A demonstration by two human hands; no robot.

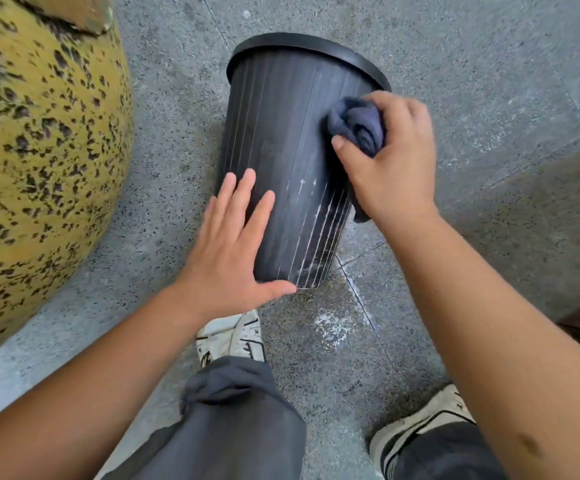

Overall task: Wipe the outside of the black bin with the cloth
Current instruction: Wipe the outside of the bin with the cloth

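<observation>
Forearms frame the black bin (292, 161), upside down on the floor (489, 64) at 12 o'clock: wiping under way.
Left hand (233, 244) braces the wall, fingers spread; right hand (390, 161), at 2 o'clock, pinches the bunched cloth (358, 124) against the ribs. Next, likely: stroke toward white streaks (near base). No legible writing.

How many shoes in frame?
2. One white sneaker with black trim just below the left hand, near the base of the black ribbed plastic bin; the other at lower right, partly covered by the trouser leg.
</observation>
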